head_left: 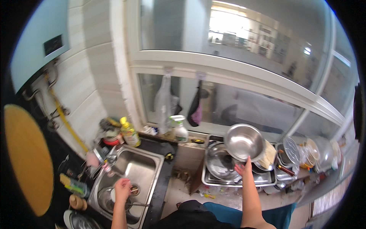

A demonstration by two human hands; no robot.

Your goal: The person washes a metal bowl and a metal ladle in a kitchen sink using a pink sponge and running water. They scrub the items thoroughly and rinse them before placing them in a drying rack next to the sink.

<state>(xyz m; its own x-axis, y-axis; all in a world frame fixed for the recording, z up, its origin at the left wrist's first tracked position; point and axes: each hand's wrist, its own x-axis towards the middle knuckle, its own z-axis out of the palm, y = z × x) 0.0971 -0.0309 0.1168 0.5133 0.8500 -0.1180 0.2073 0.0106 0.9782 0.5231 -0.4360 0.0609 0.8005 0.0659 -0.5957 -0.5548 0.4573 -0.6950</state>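
The round, silver stainless-steel bowl (244,139) is above the silver rectangular metal tray (228,184), its mouth tilted toward the viewer. The right hand (244,168) is at its near edge, thumb up against the bowl and the other fingers spread apart below. To steady it well, a firm thumb at the rim with the fingers spread beneath the wall should serve best; a loose hold could let it slip onto the round, shiny metal lid (219,162).

The left hand (122,189) is over the silver rectangular steel sink (157,168), fingers curled; whether they pinch anything, I cannot tell.

Counted: 1 bowl, 1 tray, 1 sink, 1 round metal pan with a long handle (105,199) in it, 1 yellow plastic bottle (131,137), 1 white spray bottle (181,133) and 2 bags hanging at the window, 1 whitish (164,105), 1 black and purple (196,110).
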